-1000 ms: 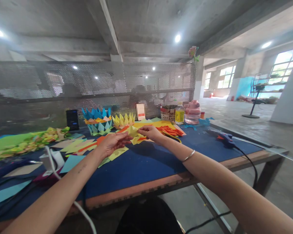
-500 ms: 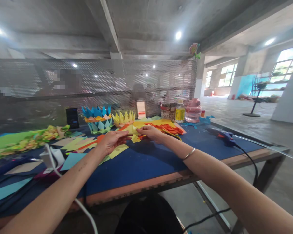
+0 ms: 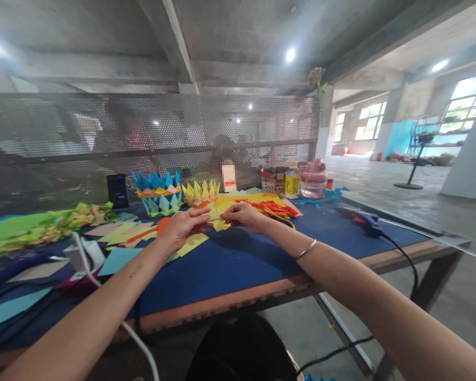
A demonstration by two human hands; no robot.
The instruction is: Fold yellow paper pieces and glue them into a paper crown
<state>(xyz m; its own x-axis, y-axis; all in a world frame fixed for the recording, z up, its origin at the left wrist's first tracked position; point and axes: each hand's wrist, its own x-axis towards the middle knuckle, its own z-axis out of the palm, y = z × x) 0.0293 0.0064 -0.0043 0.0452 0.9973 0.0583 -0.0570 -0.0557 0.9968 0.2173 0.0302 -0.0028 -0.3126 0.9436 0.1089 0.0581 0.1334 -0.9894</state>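
Note:
My left hand (image 3: 182, 227) and my right hand (image 3: 244, 215) meet over the blue table top (image 3: 238, 264), both pinching a small folded yellow paper piece (image 3: 216, 214) between fingers and thumb. The piece is held just above loose yellow and green paper pieces (image 3: 192, 246). A silver bangle (image 3: 306, 248) sits on my right wrist. Behind the hands stand a blue folded paper crown (image 3: 158, 193) and a yellow one (image 3: 200, 191). Orange and yellow paper sheets (image 3: 269, 206) lie just right of my right hand.
A blue glue gun (image 3: 363, 222) with a black cord lies at the table's right end. A bottle (image 3: 292, 184), a pink container (image 3: 313, 180) and a small basket (image 3: 273, 182) stand by the mesh screen (image 3: 143, 137). Green paper chains (image 3: 43, 227) and a white cable (image 3: 83, 254) lie left.
My hands have drawn closer together on the yellow piece, and the left fingers have closed onto it. The view has shifted slightly.

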